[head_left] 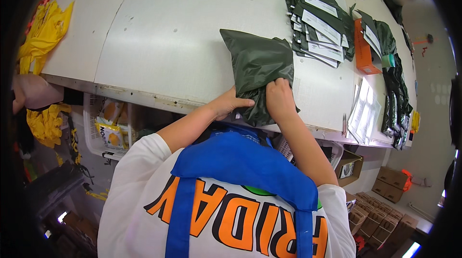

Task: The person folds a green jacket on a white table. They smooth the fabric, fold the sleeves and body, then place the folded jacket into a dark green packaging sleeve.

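Note:
A dark green plastic mailing bag [260, 61] lies at the near edge of the white table, its closed corner pointing away from me. The near end is bunched and creased between my hands. On its left side my left hand [228, 104] grips the plastic, thumb on top and the other fingers mostly hidden underneath. My right hand [280, 98] is closed on the right part of the bag, fingers curled into the folds. What the bag contains cannot be seen.
A pile of dark green bags with white labels [320, 22] lies at the far right, beside an orange box [364, 49]. White papers [364, 109] and black plastic bags [395, 104] are further right. Yellow bags [45, 32] hang over the left end. Under the table stands a white basket [90, 128].

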The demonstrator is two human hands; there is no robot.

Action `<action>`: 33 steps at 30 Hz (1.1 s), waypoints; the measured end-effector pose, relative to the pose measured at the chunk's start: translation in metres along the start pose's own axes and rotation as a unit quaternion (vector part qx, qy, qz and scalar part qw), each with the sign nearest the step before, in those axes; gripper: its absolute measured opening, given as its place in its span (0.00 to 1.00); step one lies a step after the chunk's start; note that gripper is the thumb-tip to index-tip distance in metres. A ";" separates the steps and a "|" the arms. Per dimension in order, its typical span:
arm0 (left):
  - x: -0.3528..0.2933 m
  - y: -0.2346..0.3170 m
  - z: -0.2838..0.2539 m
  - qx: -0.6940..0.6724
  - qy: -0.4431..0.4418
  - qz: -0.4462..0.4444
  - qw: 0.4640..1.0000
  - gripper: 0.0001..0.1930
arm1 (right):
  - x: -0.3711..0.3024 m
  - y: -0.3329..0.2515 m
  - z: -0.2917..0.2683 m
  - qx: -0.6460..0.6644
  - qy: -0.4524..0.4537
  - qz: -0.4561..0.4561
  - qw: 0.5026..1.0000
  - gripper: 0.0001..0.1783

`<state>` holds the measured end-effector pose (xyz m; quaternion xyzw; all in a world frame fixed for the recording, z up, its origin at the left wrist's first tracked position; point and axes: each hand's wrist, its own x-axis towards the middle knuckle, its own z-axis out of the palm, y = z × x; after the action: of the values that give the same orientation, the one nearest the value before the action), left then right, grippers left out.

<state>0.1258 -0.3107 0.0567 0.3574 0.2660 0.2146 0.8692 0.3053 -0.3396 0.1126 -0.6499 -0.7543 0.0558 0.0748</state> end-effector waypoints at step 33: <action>-0.022 -0.011 -0.019 -0.018 0.184 -0.054 0.981 0.31 | 0.051 0.013 0.050 0.068 -0.053 -0.051 0.995 0.32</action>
<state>0.0995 -0.3209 0.0437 0.2815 0.4366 0.2345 0.8217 0.3018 -0.2866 0.0634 -0.5999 -0.7839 0.1379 0.0817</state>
